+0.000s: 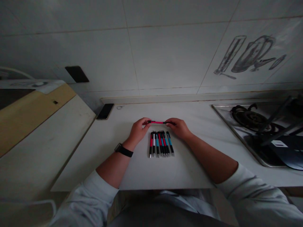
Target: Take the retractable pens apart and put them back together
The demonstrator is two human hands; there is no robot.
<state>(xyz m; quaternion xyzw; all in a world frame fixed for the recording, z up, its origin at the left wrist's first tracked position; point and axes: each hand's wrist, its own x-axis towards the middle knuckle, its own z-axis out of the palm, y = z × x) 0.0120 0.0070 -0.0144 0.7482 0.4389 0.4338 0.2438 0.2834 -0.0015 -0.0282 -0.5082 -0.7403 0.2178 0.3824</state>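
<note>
A red-and-black pen [158, 122] lies level between my two hands, just beyond a row of pens. My left hand [139, 130] pinches its left end, and my right hand [179, 127] grips the black part at its right end. Below it, several click pens [162, 144] in red, white and blue with black grips lie side by side on the white countertop [146, 176], their metal tips toward me. One blue pen [169, 143] sits slightly apart at the right of the row. My fingertips partly hide both ends of the held pen.
A smartphone [105, 111] lies at the back left, with a small ring [119, 107] beside it. On the right is a gas stove [239, 126] with a dark object bearing a white label [279, 143]. A wooden-edged cabinet [47, 142] stands left, and a tiled wall [165, 56] rises behind.
</note>
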